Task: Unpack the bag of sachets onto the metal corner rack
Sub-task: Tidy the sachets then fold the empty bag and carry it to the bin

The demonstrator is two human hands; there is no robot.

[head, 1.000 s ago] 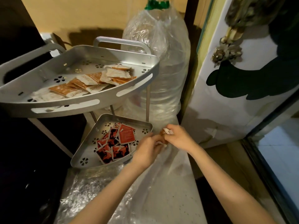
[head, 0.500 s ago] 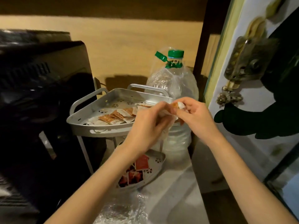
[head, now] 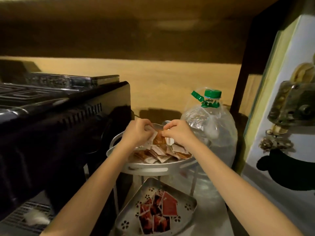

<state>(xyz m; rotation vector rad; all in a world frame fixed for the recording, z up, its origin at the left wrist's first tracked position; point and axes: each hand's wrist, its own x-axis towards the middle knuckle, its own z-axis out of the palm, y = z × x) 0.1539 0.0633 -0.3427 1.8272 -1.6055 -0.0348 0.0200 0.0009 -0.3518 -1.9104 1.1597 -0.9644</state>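
Above the rack's upper tray (head: 146, 168), an orange sachet (head: 159, 139) is pinched between the left hand (head: 139, 132) and right hand (head: 179, 132), held close together. More sachets (head: 160, 153) are piled below; red ones (head: 156, 212) fill the lower tray (head: 187, 207). A black appliance (head: 59, 126) and water bottle (head: 214, 126) are set alongside.

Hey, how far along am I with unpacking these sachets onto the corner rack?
Done: the upper tier already holds a pile of orange sachets, and the lower tier holds red sachets. In hand: your left hand and right hand hold a small clear bag of orange sachets over the upper tier. Left: emptying that bag; how many remain inside is unclear.
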